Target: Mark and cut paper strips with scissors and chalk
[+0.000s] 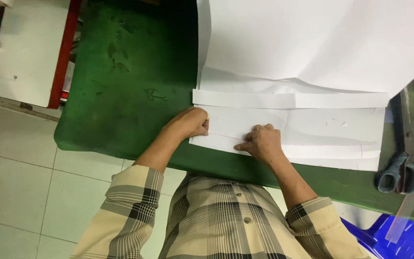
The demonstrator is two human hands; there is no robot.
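The large white paper sheet (312, 132) lies flat on the green padded table (120, 96), under both hands. The left hand (190, 122) rests curled on its edge, gripping nothing; the right hand (262, 141), just beside it, presses fingertips flat. It looks light, thin and easily creased, best held by its near edge.

scissors (398, 173) blades hidden, blue chair (398, 240) cropped

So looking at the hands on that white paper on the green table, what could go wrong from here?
The white paper hangs slightly past the near edge of the green table, so it might slip while the left hand and right hand press it. The large sheet overlapping above could shift and disturb it. The scissors lie near the table edge and could get knocked off.
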